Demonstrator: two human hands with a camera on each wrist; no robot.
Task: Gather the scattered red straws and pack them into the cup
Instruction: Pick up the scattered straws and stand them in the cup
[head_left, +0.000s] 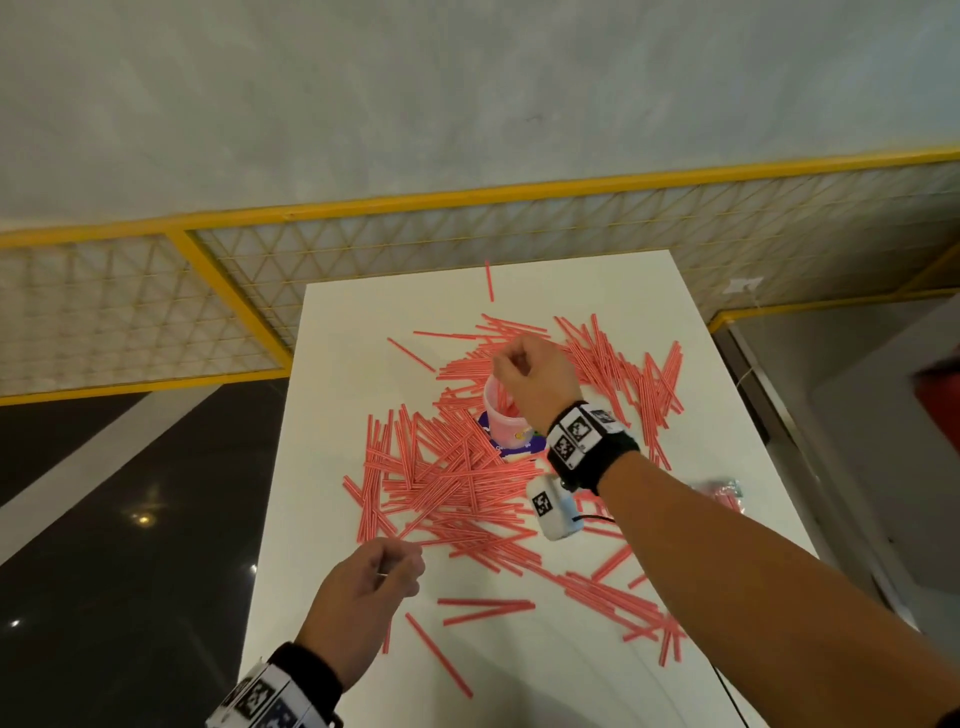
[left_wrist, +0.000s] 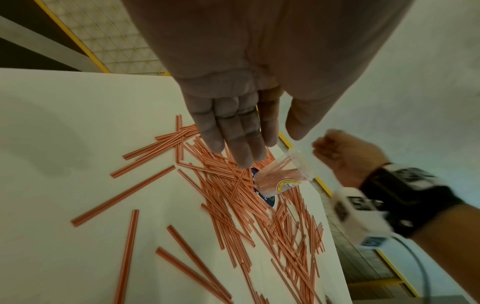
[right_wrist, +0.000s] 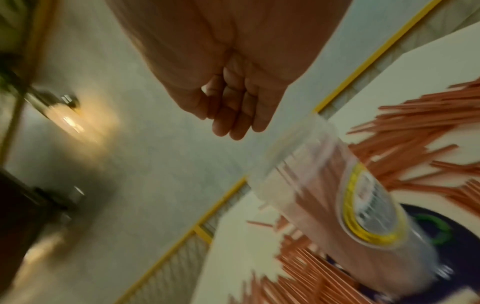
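Red straws (head_left: 447, 478) lie scattered in heaps over the white table (head_left: 332, 364). A clear plastic cup (head_left: 501, 421) with a yellow-rimmed label stands upright among them on a dark blue round mat (head_left: 511, 451), with several straws inside. My right hand (head_left: 511, 364) hovers just above the cup's rim, fingers curled, and no straw shows in it. In the right wrist view the curled fingers (right_wrist: 233, 115) are empty beside the cup (right_wrist: 337, 205). My left hand (head_left: 400, 564) hangs over the near left heap of straws (left_wrist: 233, 195), its fingers (left_wrist: 244, 139) straight and holding nothing.
The table's left edge runs close to my left hand, with dark floor below. A crumpled clear wrapper (head_left: 719, 491) lies near the right edge. A yellow-framed mesh fence (head_left: 467, 228) runs behind the table. A few single straws (head_left: 439, 654) lie on the near part.
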